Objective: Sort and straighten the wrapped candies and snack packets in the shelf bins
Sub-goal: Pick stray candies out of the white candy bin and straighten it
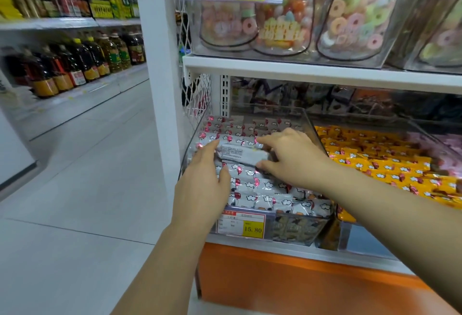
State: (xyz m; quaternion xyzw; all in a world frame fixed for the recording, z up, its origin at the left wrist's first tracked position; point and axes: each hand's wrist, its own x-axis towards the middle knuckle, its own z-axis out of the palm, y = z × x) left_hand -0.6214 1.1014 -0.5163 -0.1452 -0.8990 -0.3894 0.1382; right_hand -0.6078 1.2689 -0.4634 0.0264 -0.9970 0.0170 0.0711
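Both my forearms are reaching forward and down over the orange base panel [275, 277] of the shelf unit. My left hand [202, 184] is stretching out with its fingers fairly straight, pressing against the left end of one packet [243, 154]. My right hand [292, 157] is coming in from the other side and pinching that same packet: forefinger lying along its far edge, thumb tucking under its near edge. The packet is lying crosswise between my hands, plain printed back facing up, resting on top of the wrapped candies [260, 187] – silver ones with red and cloud print – that are filling the clear bin [312, 124].

A price tag [241, 224] reading 15.80 is hanging on the bin's front. Just to the right, orange packets [375, 162] are lying in rows in the neighbouring bin. Above, the white upper shelf [300, 69] is carrying clear bags of gummy rings [350, 22]. Off to the left, pale floor [75, 189] is running down the aisle – oil bottles [75, 64] are standing in rows on the shelves along it.
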